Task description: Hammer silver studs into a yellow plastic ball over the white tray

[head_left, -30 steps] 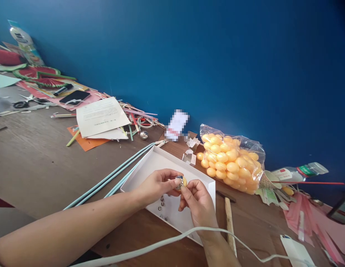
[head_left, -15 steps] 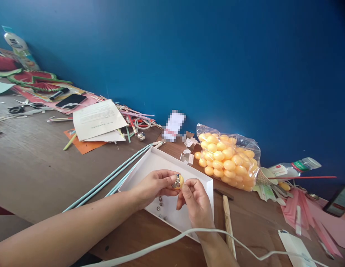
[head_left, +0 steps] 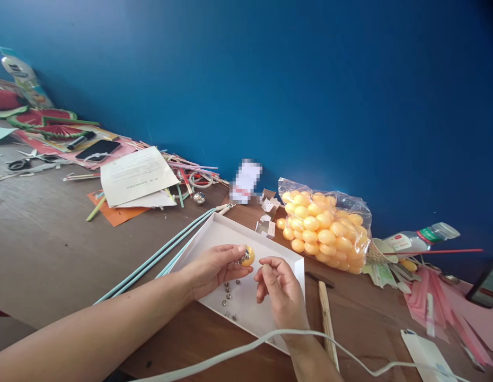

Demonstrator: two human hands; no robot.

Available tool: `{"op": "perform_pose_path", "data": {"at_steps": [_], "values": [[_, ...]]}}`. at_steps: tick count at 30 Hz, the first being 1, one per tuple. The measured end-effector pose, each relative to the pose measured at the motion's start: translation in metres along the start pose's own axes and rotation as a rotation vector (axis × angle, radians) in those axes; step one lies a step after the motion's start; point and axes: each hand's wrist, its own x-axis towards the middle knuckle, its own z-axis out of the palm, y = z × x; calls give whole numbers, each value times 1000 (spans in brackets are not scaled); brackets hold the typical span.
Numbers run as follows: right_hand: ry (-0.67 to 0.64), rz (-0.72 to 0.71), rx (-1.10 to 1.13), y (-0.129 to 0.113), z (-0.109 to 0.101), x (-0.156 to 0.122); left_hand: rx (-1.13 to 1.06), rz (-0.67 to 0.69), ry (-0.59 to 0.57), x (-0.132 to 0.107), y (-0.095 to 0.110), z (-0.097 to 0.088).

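My left hand (head_left: 214, 268) pinches a small orange ball (head_left: 248, 256) with silver studs on it, held over a shallow white box lid (head_left: 214, 232). My right hand (head_left: 279, 289) hovers just right of the ball, fingers curled and pressed together; what they hold, if anything, is too small to see. Several loose silver studs (head_left: 227, 297) lie in the lid under my hands. A clear bag of orange balls (head_left: 326, 231) rests behind the lid against the blue wall.
A white cable (head_left: 238, 350) crosses in front of my arms. Pale blue sticks (head_left: 159, 254) lie left of the lid, a wooden stick (head_left: 326, 323) to its right. Papers (head_left: 135, 175), straws, scissors (head_left: 19, 163), a phone (head_left: 98, 149) and pink paper (head_left: 449, 313) clutter the brown table.
My right hand has drawn away from the ball, down and to the right. The left hand keeps hold of the ball and has lowered it slightly. The view shifted a little.
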Motion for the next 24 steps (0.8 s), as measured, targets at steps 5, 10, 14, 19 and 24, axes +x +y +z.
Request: {"op": "perform_pose_path", "data": {"at_steps": [5,10,14,19,24], "values": [[-33,17,-28,1,-2,-1,95,6,56,-1,0,-1],[-86,16,-46,7,-5,0,160,74,-6,-2,0,-3],[-92,23,-52,9,-6,0,177,75,-21,-1,-1,-4],[-95,26,-73,6,-6,-2,208,83,-20,-4,-2,-1],[-69,23,-78,3,-5,-3,270,99,-13,-5,-1,1]]}}
